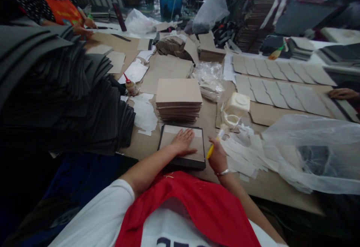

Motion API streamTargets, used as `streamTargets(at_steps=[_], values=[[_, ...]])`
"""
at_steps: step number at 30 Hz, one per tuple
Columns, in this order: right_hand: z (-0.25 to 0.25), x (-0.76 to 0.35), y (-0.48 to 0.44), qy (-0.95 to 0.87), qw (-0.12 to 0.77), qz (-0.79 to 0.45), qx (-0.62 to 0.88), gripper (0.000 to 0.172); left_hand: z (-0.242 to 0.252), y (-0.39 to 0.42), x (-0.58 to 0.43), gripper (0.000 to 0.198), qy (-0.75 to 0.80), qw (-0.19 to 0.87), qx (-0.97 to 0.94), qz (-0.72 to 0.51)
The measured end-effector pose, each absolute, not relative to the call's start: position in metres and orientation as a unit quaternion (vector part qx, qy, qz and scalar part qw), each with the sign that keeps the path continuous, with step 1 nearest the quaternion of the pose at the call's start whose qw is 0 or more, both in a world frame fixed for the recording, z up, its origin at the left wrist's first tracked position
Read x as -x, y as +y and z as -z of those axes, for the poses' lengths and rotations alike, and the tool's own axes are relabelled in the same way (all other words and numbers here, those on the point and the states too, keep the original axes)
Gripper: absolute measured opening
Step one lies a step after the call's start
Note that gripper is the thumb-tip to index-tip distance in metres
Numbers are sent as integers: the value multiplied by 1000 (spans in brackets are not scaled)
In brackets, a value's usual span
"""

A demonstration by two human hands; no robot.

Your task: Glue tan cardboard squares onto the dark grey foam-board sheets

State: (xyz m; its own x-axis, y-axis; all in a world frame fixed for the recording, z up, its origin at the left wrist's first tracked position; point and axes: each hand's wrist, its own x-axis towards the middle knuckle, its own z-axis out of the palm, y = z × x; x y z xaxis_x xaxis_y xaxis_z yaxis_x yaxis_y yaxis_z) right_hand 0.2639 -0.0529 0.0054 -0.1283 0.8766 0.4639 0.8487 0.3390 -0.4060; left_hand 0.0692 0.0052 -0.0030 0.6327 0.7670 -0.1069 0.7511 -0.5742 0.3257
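Note:
My left hand (184, 142) lies flat, fingers spread, on a tan cardboard sheet (198, 149) with a pale strip along its far edge. Beneath that sheet is a black-edged stack (194, 163). To the right, my right hand (218, 157) is closed around a brush with a yellow handle (210, 151). The brush's pale bristle end points away from me, towards a cut-open cream plastic jug (237, 104). Just beyond my left hand stands a neat pile of tan boards (179, 91). White paper strips (244, 153) lie loose beside my right hand.
Tall stacks of dark sheets (92, 115) fill the left side. A small glue bottle with a red nozzle (131, 85) stands near them. Clear plastic bags (317, 149) spread at right, below rows of overlapping grey pieces (278, 93). A co-worker in an orange apron (60, 5) is at far left; another person's hand (343, 94) shows at right.

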Motion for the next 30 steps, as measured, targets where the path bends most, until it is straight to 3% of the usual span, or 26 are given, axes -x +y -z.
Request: streamTargets(at_steps=[4,9,14,19,23,27,30], values=[[12,-182,-21,-781,356,-120,500,41,2,2,-43,66,485,164,-859,-24],[25,-190,-16,-812,225,-74,533,36,-2,-6,12,76,555,115,-824,16],[7,-220,-23,-766,136,-7,628,29,-15,-7,22,79,601,81,-793,60],[1,-168,-12,-807,159,-25,568,32,-21,-8,-12,58,524,103,-844,39],[10,-153,0,-820,147,-97,545,31,-15,-6,-4,60,539,126,-832,41],[6,-190,-10,-767,163,-77,615,31,-19,-13,30,73,630,125,-763,74],[-3,-223,-33,-739,229,-57,631,40,-54,-41,53,55,640,69,-765,5]])
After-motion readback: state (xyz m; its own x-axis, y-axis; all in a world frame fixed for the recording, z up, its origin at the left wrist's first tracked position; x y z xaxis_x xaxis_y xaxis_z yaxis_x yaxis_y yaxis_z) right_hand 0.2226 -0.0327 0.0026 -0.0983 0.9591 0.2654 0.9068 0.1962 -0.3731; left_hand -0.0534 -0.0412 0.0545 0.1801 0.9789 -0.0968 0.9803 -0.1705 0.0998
